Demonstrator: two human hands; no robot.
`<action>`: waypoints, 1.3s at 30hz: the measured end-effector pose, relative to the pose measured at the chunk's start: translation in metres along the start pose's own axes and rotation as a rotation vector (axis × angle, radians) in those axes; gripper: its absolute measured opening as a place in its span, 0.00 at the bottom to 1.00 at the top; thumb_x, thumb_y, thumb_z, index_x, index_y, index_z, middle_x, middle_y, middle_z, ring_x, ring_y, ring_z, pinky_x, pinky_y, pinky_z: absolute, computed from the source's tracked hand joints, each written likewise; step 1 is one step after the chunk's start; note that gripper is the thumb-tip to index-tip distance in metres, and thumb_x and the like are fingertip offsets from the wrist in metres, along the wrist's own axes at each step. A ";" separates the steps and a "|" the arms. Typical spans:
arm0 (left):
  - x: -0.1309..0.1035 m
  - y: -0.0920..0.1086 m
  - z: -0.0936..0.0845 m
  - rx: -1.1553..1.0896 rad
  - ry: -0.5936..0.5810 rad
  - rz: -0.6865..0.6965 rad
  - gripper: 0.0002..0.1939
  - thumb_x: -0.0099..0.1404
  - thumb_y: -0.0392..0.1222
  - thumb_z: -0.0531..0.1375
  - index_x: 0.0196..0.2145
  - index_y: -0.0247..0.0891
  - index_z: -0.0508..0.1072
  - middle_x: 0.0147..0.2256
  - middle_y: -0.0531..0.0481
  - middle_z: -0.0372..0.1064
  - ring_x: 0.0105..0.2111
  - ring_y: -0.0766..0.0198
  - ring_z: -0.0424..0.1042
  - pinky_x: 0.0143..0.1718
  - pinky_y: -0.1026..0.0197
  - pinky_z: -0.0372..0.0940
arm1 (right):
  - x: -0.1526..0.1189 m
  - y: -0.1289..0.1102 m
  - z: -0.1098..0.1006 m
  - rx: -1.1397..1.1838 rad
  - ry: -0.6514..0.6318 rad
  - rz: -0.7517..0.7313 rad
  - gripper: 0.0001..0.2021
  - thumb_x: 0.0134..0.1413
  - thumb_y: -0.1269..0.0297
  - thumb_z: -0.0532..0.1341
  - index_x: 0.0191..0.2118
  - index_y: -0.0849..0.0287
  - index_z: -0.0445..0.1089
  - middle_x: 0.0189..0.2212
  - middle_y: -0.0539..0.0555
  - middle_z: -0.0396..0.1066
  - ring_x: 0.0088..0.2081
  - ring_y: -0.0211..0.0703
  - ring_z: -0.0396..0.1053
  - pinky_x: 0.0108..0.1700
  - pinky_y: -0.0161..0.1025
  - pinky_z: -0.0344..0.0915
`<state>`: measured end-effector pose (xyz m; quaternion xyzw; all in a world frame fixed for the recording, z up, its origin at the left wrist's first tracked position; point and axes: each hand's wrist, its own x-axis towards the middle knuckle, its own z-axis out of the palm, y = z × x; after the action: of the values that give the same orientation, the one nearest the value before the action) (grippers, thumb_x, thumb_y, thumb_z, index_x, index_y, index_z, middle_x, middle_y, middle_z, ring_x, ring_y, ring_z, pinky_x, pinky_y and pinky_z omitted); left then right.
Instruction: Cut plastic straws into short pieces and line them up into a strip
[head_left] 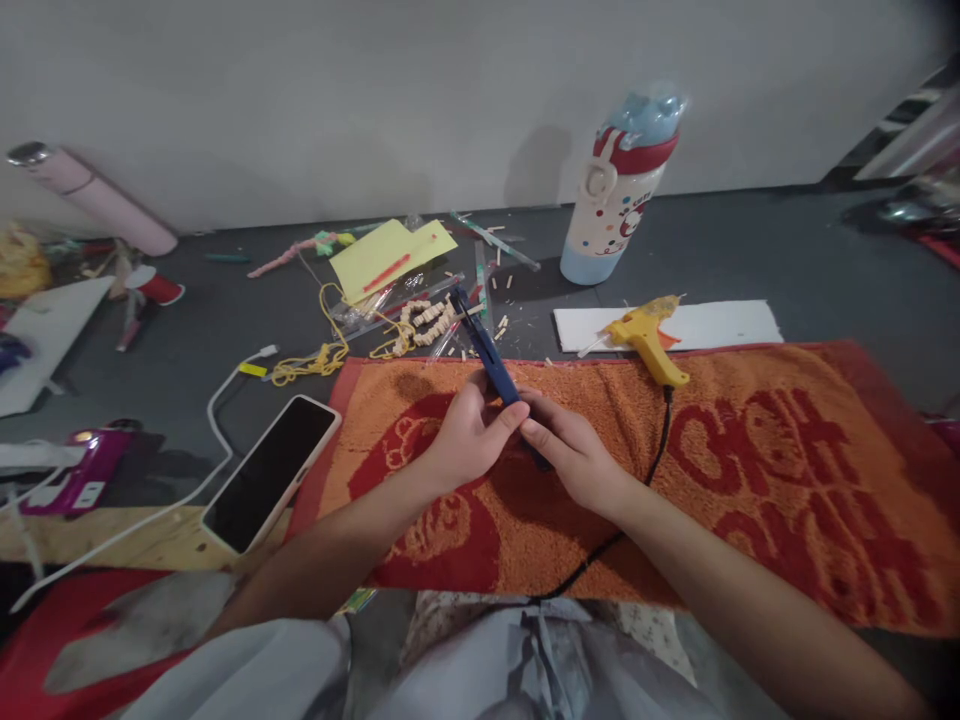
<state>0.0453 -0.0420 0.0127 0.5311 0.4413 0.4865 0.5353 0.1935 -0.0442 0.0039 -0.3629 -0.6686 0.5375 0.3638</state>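
Both my hands are closed around a long, dark blue stapler [491,355], held tilted above the orange towel with its far end pointing away and to the left. My left hand [476,430] wraps its near half from the left, thumb on top. My right hand [574,445] grips the near end from the right, its thumb meeting the left thumb. The fingers under the stapler are partly hidden. Just beyond its far end lie a curled string of small pale wooden pieces [424,325] and scattered short bits.
Under my hands spreads an orange towel [600,560]. A yellow glue gun [645,335] rests on a white strip [724,322], its cord crossing the towel. A bottle [619,200] stands behind. At left lie a phone [271,472], white cable [217,425], yellow yarn [319,362] and yellow paper [386,255].
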 end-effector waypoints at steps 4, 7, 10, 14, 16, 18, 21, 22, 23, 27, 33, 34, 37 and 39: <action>-0.001 0.000 0.000 0.014 0.013 0.023 0.23 0.56 0.58 0.61 0.39 0.38 0.62 0.39 0.46 0.68 0.41 0.60 0.71 0.45 0.56 0.65 | 0.000 -0.001 0.000 0.001 0.007 0.003 0.22 0.60 0.50 0.52 0.55 0.55 0.65 0.52 0.57 0.69 0.53 0.50 0.66 0.56 0.47 0.59; 0.000 -0.002 0.001 0.009 0.020 0.007 0.24 0.55 0.58 0.62 0.39 0.37 0.62 0.39 0.45 0.68 0.41 0.60 0.70 0.45 0.56 0.64 | 0.000 -0.002 0.000 0.005 0.021 0.016 0.21 0.59 0.50 0.53 0.52 0.55 0.67 0.48 0.57 0.71 0.51 0.50 0.67 0.53 0.46 0.60; 0.001 -0.001 0.001 0.013 0.045 -0.027 0.23 0.55 0.56 0.63 0.39 0.37 0.63 0.38 0.46 0.68 0.40 0.61 0.69 0.44 0.57 0.64 | 0.000 -0.005 0.000 0.044 0.031 0.083 0.22 0.58 0.48 0.53 0.50 0.57 0.68 0.38 0.56 0.73 0.39 0.46 0.70 0.41 0.41 0.65; 0.005 0.006 -0.004 0.078 0.003 -0.050 0.19 0.59 0.54 0.59 0.39 0.37 0.65 0.38 0.47 0.70 0.39 0.61 0.70 0.42 0.58 0.64 | 0.002 -0.011 -0.007 0.195 0.024 0.204 0.22 0.54 0.45 0.56 0.42 0.60 0.69 0.24 0.49 0.66 0.24 0.36 0.63 0.25 0.34 0.59; 0.009 0.009 -0.009 0.177 0.002 -0.038 0.15 0.63 0.50 0.55 0.40 0.37 0.66 0.38 0.47 0.71 0.38 0.62 0.70 0.41 0.58 0.64 | 0.004 -0.016 -0.015 0.245 0.046 0.257 0.21 0.51 0.44 0.58 0.35 0.61 0.68 0.22 0.49 0.65 0.22 0.35 0.62 0.23 0.33 0.56; 0.014 0.009 -0.017 0.238 0.061 -0.047 0.10 0.65 0.45 0.51 0.41 0.38 0.65 0.35 0.48 0.70 0.30 0.66 0.69 0.34 0.61 0.64 | 0.006 -0.020 -0.026 0.267 0.061 0.301 0.21 0.48 0.43 0.60 0.30 0.60 0.66 0.22 0.49 0.66 0.22 0.35 0.63 0.23 0.33 0.56; 0.024 0.006 -0.029 0.303 0.195 -0.059 0.06 0.63 0.36 0.50 0.38 0.40 0.64 0.27 0.54 0.67 0.21 0.71 0.62 0.25 0.64 0.59 | 0.007 -0.025 -0.041 0.250 0.105 0.348 0.21 0.45 0.44 0.62 0.25 0.60 0.64 0.21 0.50 0.67 0.21 0.35 0.64 0.23 0.33 0.57; 0.027 0.005 -0.032 0.350 0.215 -0.042 0.06 0.61 0.34 0.50 0.36 0.40 0.64 0.25 0.55 0.65 0.21 0.71 0.62 0.24 0.65 0.58 | 0.006 -0.027 -0.045 0.257 0.122 0.354 0.20 0.45 0.45 0.63 0.26 0.59 0.65 0.21 0.50 0.68 0.21 0.36 0.64 0.24 0.34 0.58; 0.029 0.003 -0.035 0.401 0.228 -0.027 0.07 0.60 0.32 0.50 0.34 0.40 0.65 0.23 0.55 0.64 0.21 0.70 0.61 0.25 0.65 0.57 | 0.004 -0.028 -0.048 0.261 0.134 0.363 0.19 0.45 0.45 0.63 0.26 0.59 0.66 0.21 0.51 0.68 0.21 0.36 0.65 0.24 0.34 0.58; 0.032 -0.006 -0.041 0.560 0.198 -0.006 0.07 0.59 0.31 0.50 0.31 0.40 0.66 0.21 0.56 0.61 0.21 0.69 0.60 0.25 0.65 0.55 | -0.015 -0.031 -0.046 0.265 0.165 0.431 0.19 0.46 0.45 0.63 0.24 0.59 0.68 0.21 0.52 0.69 0.22 0.38 0.66 0.23 0.35 0.57; 0.030 -0.017 -0.039 0.812 0.107 0.072 0.08 0.60 0.34 0.51 0.33 0.39 0.70 0.19 0.56 0.59 0.19 0.69 0.57 0.25 0.63 0.52 | -0.049 -0.037 -0.015 0.447 0.253 0.625 0.19 0.41 0.47 0.66 0.22 0.59 0.68 0.19 0.52 0.69 0.21 0.38 0.66 0.26 0.35 0.61; 0.029 -0.018 -0.039 0.839 0.099 0.078 0.08 0.60 0.35 0.51 0.33 0.39 0.70 0.19 0.57 0.59 0.19 0.69 0.57 0.25 0.63 0.51 | -0.053 -0.038 -0.009 0.468 0.269 0.642 0.19 0.40 0.46 0.66 0.22 0.59 0.68 0.18 0.51 0.69 0.22 0.38 0.66 0.26 0.34 0.62; 0.030 -0.017 -0.039 0.877 0.090 0.074 0.08 0.61 0.35 0.51 0.33 0.39 0.70 0.18 0.57 0.57 0.19 0.68 0.56 0.25 0.63 0.51 | -0.060 -0.037 0.006 0.499 0.369 0.696 0.21 0.35 0.45 0.68 0.23 0.59 0.67 0.18 0.49 0.68 0.20 0.37 0.66 0.24 0.34 0.62; 0.030 -0.017 -0.040 0.879 0.083 0.065 0.08 0.61 0.35 0.51 0.33 0.39 0.70 0.18 0.57 0.57 0.19 0.68 0.56 0.25 0.63 0.51 | -0.064 -0.036 0.014 0.496 0.385 0.729 0.21 0.34 0.45 0.68 0.23 0.59 0.66 0.19 0.49 0.68 0.20 0.36 0.66 0.24 0.34 0.62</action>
<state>0.0107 -0.0058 -0.0043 0.7019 0.6105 0.2901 0.2247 0.2076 -0.1124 0.0311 -0.5688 -0.2699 0.6963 0.3446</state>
